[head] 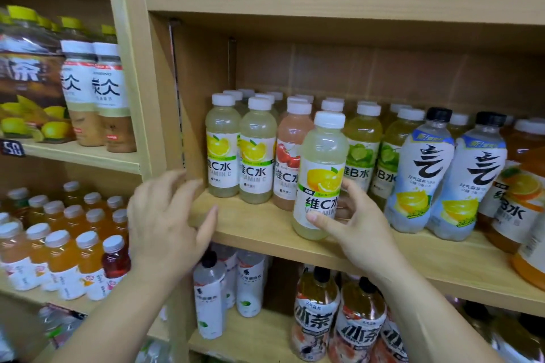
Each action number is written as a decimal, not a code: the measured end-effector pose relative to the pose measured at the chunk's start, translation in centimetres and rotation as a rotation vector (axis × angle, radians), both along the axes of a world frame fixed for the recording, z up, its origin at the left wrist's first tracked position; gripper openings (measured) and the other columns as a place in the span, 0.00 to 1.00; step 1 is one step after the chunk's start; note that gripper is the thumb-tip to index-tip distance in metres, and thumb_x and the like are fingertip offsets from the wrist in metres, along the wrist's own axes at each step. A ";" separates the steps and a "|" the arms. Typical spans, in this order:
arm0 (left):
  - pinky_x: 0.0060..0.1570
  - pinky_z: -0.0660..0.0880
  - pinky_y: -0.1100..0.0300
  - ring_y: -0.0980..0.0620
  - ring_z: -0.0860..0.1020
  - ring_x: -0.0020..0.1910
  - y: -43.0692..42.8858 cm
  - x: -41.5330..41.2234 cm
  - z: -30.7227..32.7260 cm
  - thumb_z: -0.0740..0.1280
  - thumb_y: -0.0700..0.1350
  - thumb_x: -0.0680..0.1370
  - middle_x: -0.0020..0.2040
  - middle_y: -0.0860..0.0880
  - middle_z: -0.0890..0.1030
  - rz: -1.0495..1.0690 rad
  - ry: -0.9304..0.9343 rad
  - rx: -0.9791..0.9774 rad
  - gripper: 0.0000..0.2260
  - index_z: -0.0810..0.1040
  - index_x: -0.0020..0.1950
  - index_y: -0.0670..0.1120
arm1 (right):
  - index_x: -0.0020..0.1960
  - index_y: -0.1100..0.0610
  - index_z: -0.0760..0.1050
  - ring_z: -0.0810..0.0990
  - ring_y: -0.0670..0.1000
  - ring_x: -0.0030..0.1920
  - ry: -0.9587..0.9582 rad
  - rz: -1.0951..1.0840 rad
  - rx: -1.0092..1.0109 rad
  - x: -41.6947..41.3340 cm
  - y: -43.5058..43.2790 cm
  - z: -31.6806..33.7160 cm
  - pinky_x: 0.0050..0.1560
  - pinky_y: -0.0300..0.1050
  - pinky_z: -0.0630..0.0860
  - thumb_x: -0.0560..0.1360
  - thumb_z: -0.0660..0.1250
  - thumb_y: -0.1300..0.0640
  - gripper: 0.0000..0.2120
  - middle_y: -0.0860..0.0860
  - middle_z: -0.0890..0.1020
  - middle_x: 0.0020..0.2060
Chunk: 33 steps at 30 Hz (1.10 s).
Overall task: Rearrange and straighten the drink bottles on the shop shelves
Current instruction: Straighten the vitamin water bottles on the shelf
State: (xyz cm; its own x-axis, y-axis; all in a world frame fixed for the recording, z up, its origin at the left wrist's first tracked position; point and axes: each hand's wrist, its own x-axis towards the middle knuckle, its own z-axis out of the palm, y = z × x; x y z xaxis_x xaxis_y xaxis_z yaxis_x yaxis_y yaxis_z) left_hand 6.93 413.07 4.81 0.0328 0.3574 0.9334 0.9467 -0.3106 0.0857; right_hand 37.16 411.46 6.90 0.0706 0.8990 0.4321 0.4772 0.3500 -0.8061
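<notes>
Currently the right hand (356,233) grips the lemon bottle (323,174), thumb across its label, upright just in front of the cherry bottle (290,153), with the lemon row (239,150) left of that cherry bottle and the left hand (165,224), open and holding nothing, farther left.

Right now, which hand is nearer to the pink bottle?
Right. The right hand holds a lemon bottle just in front of the pink bottle; the left hand is at the left end of the shelf.

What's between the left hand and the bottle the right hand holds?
Bare shelf board lies between left hand and held bottle; two lemon bottles stand further back. Head view.
</notes>
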 end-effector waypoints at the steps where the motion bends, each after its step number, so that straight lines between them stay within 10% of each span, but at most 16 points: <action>1: 0.59 0.69 0.41 0.32 0.76 0.59 0.2 -1.1 0.6 0.72 0.56 0.73 0.63 0.36 0.78 0.035 -0.011 0.009 0.25 0.82 0.61 0.39 | 0.68 0.36 0.72 0.83 0.40 0.53 -0.011 -0.003 0.010 -1.3 0.2 0.0 0.57 0.48 0.82 0.68 0.81 0.46 0.32 0.40 0.84 0.56; 6: 0.74 0.59 0.48 0.33 0.67 0.72 1.5 -4.3 1.2 0.74 0.59 0.72 0.77 0.35 0.66 0.015 -0.031 -0.057 0.40 0.71 0.74 0.34 | 0.68 0.40 0.74 0.83 0.45 0.52 -0.004 -0.029 0.028 -7.3 1.6 -0.1 0.58 0.54 0.81 0.68 0.82 0.51 0.31 0.42 0.83 0.56; 12: 0.71 0.63 0.52 0.39 0.67 0.72 2.4 -6.7 0.5 0.82 0.46 0.67 0.79 0.37 0.65 -0.113 0.065 -0.019 0.42 0.69 0.75 0.32 | 0.60 0.45 0.75 0.83 0.39 0.49 0.039 -0.148 0.045 -12.3 2.9 -0.5 0.55 0.49 0.81 0.66 0.83 0.48 0.27 0.41 0.85 0.49; 33: 0.65 0.72 0.42 0.38 0.69 0.73 2.1 -8.2 1.0 0.85 0.45 0.64 0.79 0.39 0.65 -0.246 0.050 -0.144 0.45 0.70 0.76 0.36 | 0.62 0.44 0.70 0.82 0.41 0.49 -0.092 -0.181 0.075 -19.3 4.4 -0.6 0.47 0.35 0.76 0.66 0.81 0.43 0.30 0.38 0.79 0.50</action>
